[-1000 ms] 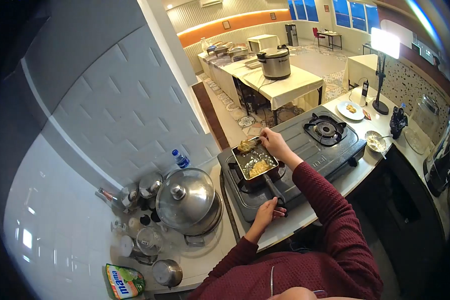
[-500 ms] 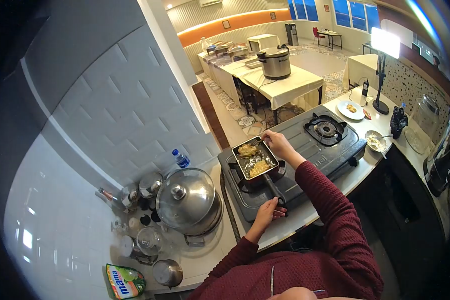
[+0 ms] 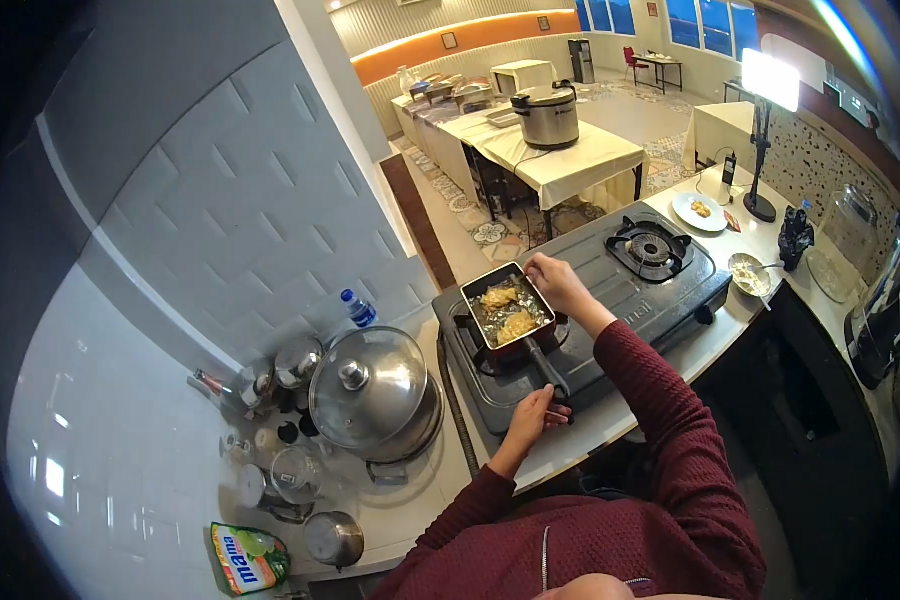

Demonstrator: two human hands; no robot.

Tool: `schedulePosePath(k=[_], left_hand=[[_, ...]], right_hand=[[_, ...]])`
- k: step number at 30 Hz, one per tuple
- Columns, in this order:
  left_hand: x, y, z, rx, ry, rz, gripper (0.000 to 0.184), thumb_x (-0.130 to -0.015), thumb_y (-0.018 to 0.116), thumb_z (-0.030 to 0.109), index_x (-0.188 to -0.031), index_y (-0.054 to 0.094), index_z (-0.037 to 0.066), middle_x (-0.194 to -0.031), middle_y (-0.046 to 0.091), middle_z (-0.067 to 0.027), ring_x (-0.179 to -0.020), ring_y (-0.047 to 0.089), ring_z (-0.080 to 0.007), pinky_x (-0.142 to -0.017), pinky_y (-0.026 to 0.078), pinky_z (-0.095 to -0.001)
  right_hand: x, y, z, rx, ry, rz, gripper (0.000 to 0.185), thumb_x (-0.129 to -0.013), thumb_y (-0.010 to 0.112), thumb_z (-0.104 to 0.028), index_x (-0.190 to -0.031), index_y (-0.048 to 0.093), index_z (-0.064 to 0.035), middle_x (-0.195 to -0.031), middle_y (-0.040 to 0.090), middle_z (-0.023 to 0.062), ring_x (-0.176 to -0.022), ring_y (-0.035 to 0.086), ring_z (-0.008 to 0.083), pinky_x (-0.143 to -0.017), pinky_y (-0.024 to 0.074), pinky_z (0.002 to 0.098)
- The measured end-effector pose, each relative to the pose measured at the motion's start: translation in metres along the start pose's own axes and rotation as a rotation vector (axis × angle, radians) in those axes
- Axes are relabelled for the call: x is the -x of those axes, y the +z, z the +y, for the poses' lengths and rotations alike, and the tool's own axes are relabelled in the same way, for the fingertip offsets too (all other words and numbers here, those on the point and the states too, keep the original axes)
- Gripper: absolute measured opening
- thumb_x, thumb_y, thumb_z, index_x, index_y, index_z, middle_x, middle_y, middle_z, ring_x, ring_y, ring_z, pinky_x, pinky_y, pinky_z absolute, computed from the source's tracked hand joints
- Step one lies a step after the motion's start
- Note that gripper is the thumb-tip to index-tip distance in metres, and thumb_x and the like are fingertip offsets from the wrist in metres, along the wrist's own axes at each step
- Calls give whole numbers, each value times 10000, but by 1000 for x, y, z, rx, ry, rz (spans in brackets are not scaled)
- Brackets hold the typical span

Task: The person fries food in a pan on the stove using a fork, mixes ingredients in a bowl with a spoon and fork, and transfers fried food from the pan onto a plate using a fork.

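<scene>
A small rectangular pan (image 3: 483, 322) sits over the left burner of the grey gas stove (image 3: 610, 300). Two golden fritters lie in it, one fritter (image 3: 499, 297) towards the far end and another fritter (image 3: 516, 325) nearer the handle. My left hand (image 3: 538, 412) is closed round the end of the black pan handle (image 3: 547, 366). At the pan's far right corner, my right hand (image 3: 558, 283) has its fingers pressed together on something thin that I cannot make out.
A large lidded pot (image 3: 370, 390) stands left of the stove, near a blue-capped bottle (image 3: 358, 308), jars and a metal cup (image 3: 334, 540). Right of the stove are a white plate (image 3: 700, 213) with food, a bowl (image 3: 750, 275) with a spoon, and a lamp (image 3: 760, 208).
The far fritter has gone from raised and folded to lying flatter in the pan. My right hand has shifted slightly along the pan's right edge. My left hand stays at the handle.
</scene>
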State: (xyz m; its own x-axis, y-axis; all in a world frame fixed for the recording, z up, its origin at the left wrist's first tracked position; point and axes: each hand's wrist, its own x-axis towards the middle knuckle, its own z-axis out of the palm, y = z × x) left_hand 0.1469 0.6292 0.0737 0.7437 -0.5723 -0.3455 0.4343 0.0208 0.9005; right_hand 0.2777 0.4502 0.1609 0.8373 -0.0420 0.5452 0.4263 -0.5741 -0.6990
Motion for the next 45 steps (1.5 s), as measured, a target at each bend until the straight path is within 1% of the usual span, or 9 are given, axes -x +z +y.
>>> schedulePosePath(k=[13, 16, 19, 22, 25, 28, 34, 41, 45], left_hand=[[2, 3, 2, -70, 29, -15, 402, -894, 481, 449, -972, 472, 55, -850, 654, -114, -709, 624, -147, -635, 466, -229], [5, 4, 4, -90, 42, -6, 416, -893, 475, 461, -955, 484, 50, -845, 652, -111, -706, 620, -148, -628, 453, -233], [5, 7, 4, -97, 59, 6, 447, -889, 465, 486, -926, 504, 42, -834, 648, -106, -698, 614, -147, -613, 428, -238], [4, 5, 3, -93, 49, -1, 436, -891, 469, 474, -947, 495, 42, -841, 648, -110, -705, 616, -150, -625, 442, -238], [3, 3, 1, -86, 38, -15, 406, -898, 475, 445, -977, 477, 47, -859, 648, -118, -720, 621, -158, -639, 465, -239], [2, 3, 2, -93, 33, -13, 392, -902, 471, 438, -973, 481, 52, -858, 647, -115, -718, 621, -159, -641, 468, -239], [0, 2, -2, -72, 30, -12, 325, -917, 467, 393, -948, 497, 71, -842, 647, -107, -715, 621, -157, -644, 472, -242], [2, 3, 0, -50, 25, -16, 349, -910, 476, 403, -965, 487, 58, -838, 645, -114, -716, 622, -161, -641, 472, -245], [5, 7, 5, -66, 54, 12, 389, -906, 472, 432, -897, 496, 44, -816, 645, -118, -677, 616, -156, -604, 458, -229]], right_hand=[[-12, -13, 6, 461, -200, 0, 170, -831, 436, -129, -750, 445, 21, -650, 533, 278, -660, 542, 457, -599, 428, 514], [0, -19, -8, 353, -203, 74, 170, -825, 438, -126, -747, 456, 23, -652, 539, 274, -663, 537, 466, -602, 419, 527], [2, -6, 8, 65, 62, 158, 143, -797, 458, -98, -721, 466, 24, -670, 531, 248, -640, 536, 449, -585, 425, 515], [4, -8, 9, 119, 100, 153, 126, -789, 456, -68, -699, 464, 21, -686, 525, 225, -628, 544, 421, -573, 429, 500], [11, -17, 0, 361, -123, 134, 131, -804, 431, -54, -700, 456, 22, -686, 531, 207, -623, 562, 389, -563, 440, 482], [18, -12, 10, 197, -50, 137, 149, -830, 415, -73, -731, 466, 25, -681, 551, 205, -637, 573, 382, -557, 453, 460], [35, 2, -2, -250, 508, 164, 205, -869, 413, -152, -801, 503, 19, -594, 579, 148, -531, 600, 254, -530, 473, 361], [25, 9, -23, -192, 263, 241, 221, -896, 418, -192, -828, 509, -2, -550, 568, 89, -506, 585, 166, -471, 455, 290], [12, 21, -24, -130, 193, 241, 194, -892, 429, -165, -837, 479, 14, -671, 561, 263, -669, 568, 428, -586, 445, 466]])
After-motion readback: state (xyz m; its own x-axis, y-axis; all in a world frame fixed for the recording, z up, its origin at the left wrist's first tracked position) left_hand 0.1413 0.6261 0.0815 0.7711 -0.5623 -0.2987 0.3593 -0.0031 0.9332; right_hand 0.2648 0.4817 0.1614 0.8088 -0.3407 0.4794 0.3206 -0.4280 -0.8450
